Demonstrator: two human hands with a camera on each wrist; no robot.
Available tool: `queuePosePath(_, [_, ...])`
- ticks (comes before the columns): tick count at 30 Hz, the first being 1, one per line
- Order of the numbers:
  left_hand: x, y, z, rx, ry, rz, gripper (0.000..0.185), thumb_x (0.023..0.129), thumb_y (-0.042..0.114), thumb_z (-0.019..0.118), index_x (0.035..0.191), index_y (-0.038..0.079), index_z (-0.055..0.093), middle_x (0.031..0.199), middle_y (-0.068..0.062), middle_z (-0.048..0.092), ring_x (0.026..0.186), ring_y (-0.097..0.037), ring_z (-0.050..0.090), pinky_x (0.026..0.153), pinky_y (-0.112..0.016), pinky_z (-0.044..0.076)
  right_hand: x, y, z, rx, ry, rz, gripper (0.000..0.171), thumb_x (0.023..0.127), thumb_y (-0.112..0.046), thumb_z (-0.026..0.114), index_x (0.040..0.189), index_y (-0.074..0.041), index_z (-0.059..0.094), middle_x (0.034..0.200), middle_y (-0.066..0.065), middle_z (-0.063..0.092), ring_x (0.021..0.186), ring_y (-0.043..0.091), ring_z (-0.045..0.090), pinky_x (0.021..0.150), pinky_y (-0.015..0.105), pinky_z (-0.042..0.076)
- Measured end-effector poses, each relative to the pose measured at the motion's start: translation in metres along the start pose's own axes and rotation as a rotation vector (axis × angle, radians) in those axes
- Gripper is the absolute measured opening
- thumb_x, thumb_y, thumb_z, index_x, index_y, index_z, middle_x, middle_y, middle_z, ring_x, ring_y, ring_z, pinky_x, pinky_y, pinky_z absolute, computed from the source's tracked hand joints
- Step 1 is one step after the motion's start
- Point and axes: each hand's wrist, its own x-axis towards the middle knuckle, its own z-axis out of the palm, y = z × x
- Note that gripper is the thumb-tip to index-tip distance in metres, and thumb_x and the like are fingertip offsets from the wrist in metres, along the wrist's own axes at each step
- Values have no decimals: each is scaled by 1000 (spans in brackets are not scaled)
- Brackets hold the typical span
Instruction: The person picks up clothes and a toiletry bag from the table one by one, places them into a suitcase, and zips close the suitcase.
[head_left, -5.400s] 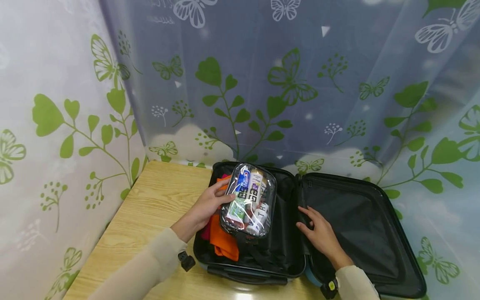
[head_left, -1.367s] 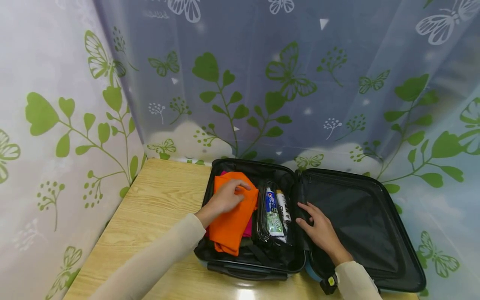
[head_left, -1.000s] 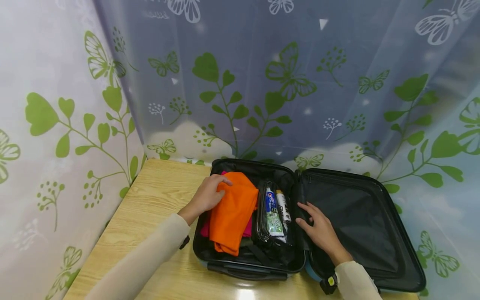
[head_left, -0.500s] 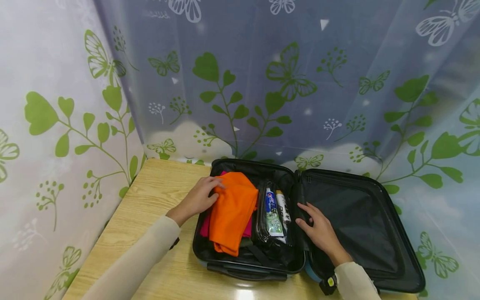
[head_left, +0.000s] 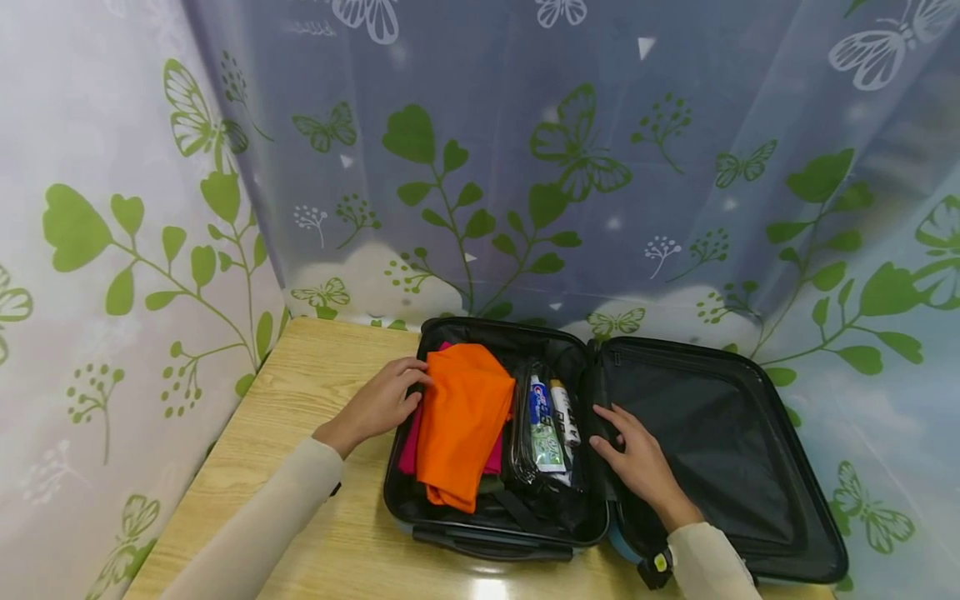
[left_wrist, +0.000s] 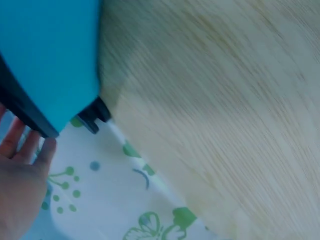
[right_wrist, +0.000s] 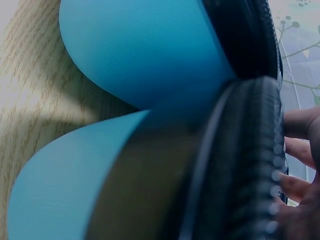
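One orange cloth (head_left: 461, 425) just beside left hand (head_left: 381, 400)

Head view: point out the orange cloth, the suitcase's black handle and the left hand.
Orange cloth (head_left: 465, 425): head view, middle of its upper face.
Black handle (head_left: 491, 547): head view, middle of the bar.
Left hand (head_left: 381, 400): head view, back of the hand.

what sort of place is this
Probably a small curtained-off indoor corner or booth: butterfly-and-leaf printed fabric hangs along the back and side of a wood-look table, where an open suitcase lies.
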Motion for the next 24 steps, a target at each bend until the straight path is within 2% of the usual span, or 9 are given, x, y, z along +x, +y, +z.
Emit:
queuePosePath(6, [-5,-10,3,75,2,78,25,107,14,70,130,8,74,159,-18,56,150,-39,52,124,-57,44,-1,0,-1,0,4,8,58,109,-27,70,163,-13,53,172,28,36,99,22,56,87,46,47])
queuePosePath(13, [-10,-21,0,126,-14,80,26,107,25,70,128,10,75,163,-15,55,154,-41,48,123,-62,43,-1,-1,1,-4,10,-5,58,109,-25,71,162,-12,53,172,30,37,95,20,55,86,45,47])
queuePosePath(18, [-10,-26,-1,169,17,140,18,105,24,71,118,12,75,160,-16,58,149,-43,53,121,-62,46,0,-1,-2,-14,8,-13,57,109,-26,71,162,-12,54,171,30,37,99,23,58,88,48,49])
queuePosePath(24, [-11,-30,0,178,44,174,13,103,20,72,112,12,75,156,-18,61,146,-43,56,119,-62,48,1,-3,-4,-29,2,-16,57,108,-25,71,161,-12,54,171,30,38,99,23,58,90,50,50])
